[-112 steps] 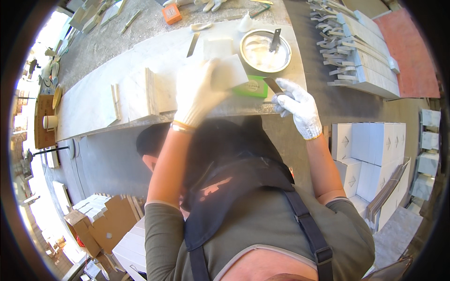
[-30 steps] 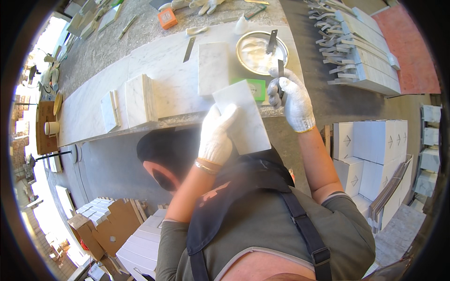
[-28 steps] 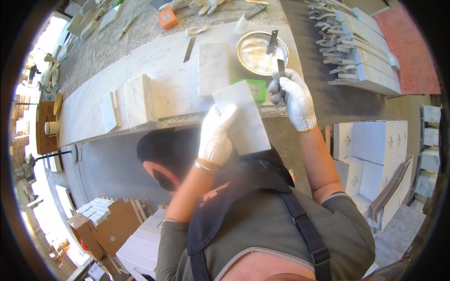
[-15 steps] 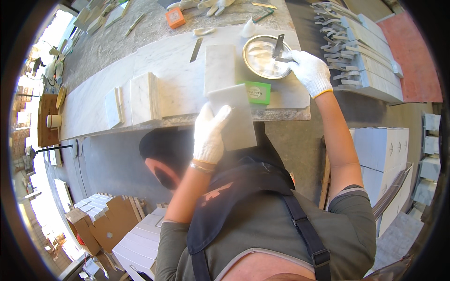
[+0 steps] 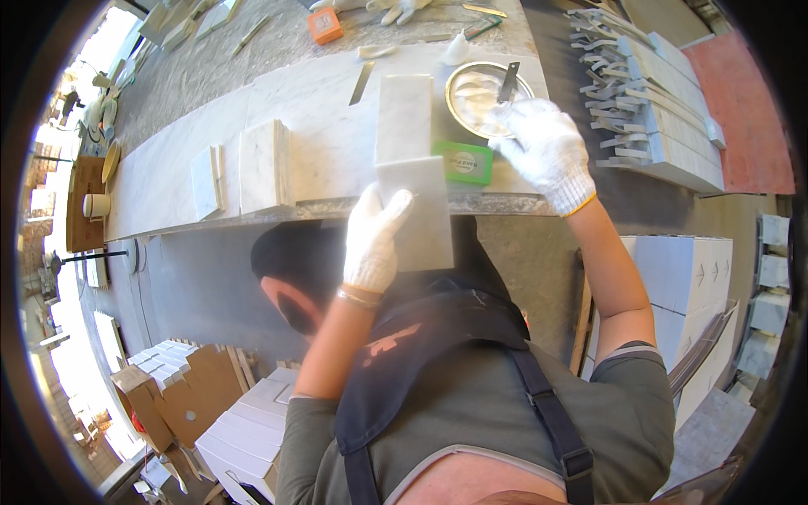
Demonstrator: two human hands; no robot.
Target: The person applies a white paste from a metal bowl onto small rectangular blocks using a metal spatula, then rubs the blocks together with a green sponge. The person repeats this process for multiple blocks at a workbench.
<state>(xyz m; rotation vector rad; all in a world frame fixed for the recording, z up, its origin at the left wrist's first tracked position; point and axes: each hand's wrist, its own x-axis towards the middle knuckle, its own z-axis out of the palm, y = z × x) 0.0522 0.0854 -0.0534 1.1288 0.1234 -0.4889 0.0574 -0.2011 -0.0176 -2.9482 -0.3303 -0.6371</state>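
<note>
In my left hand (image 5: 372, 240), gloved in white, a pale marble tile (image 5: 427, 223) is gripped by its left edge, thumb across its face. Its top edge overlaps another marble tile (image 5: 405, 118) lying on the table. My right hand (image 5: 545, 150), also gloved, is curled beside the near right rim of a round can (image 5: 450, 109) of white paste (image 5: 474, 94). The dark scraper blade it held a moment ago is hidden by the fingers. Another dark scraper (image 5: 509, 82) stands in the paste. Just below the can lies a green box (image 5: 465, 163).
Stacked tiles (image 5: 265, 168) and a thinner pair (image 5: 208, 181) stand left on the marble-topped table (image 5: 324, 109). A loose blade (image 5: 362, 82), an orange box (image 5: 325, 26) and gloves (image 5: 400, 10) lie farther back. Strapped slabs (image 5: 665, 109) and white cartons (image 5: 682, 273) are at right.
My right hand has drawn down toward me from the can's right side, covering the scraper in its fingers. The tile in my left hand has turned straighter and shifted slightly left.
</note>
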